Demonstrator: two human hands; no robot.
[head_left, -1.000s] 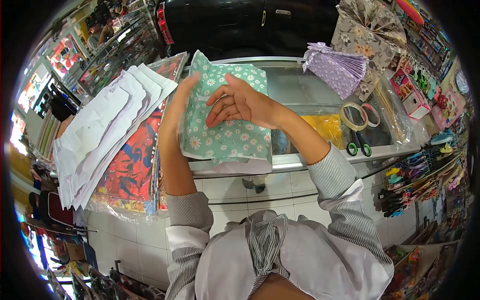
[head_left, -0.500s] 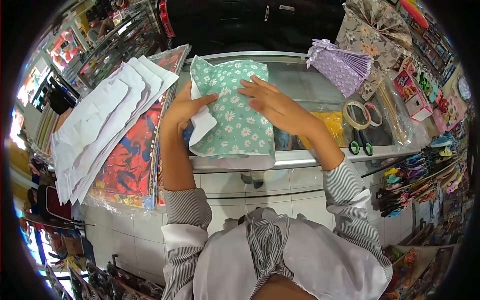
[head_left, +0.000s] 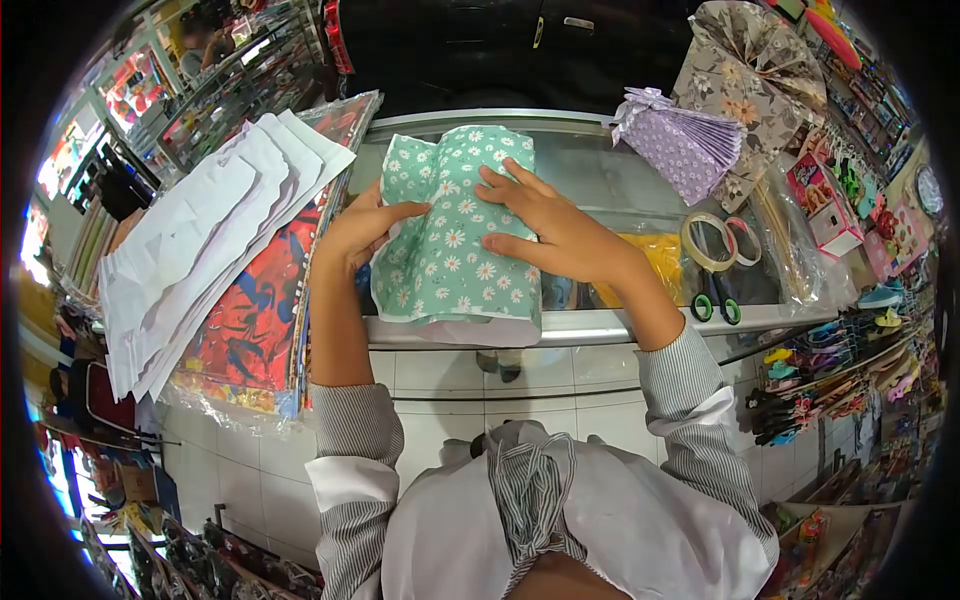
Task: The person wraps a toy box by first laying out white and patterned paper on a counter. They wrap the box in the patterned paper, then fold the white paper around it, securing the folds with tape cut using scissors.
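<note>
Green paper with white daisies (head_left: 462, 240) lies folded over on the glass counter, its white underside showing at the near edge. At its left edge my left hand (head_left: 362, 228) grips the paper between thumb and fingers, the thumb on top and the other fingers partly hidden. My right hand (head_left: 545, 220) rests on the right half of the paper, fingers spread, holding nothing.
White paper sheets (head_left: 200, 235) lie over red patterned packs (head_left: 265, 310) on the left. Rightward are a tape roll (head_left: 708, 242), scissors (head_left: 716, 297), a yellow packet (head_left: 650, 262), a purple pleated bouquet wrap (head_left: 680, 145) and a floral one (head_left: 745, 85). The metal counter edge (head_left: 590, 324) is nearest.
The left edge of the green paper has folded over, so its white underside no longer shows there. My right thumb has spread away from the fingers, and my left hand has shifted slightly left.
</note>
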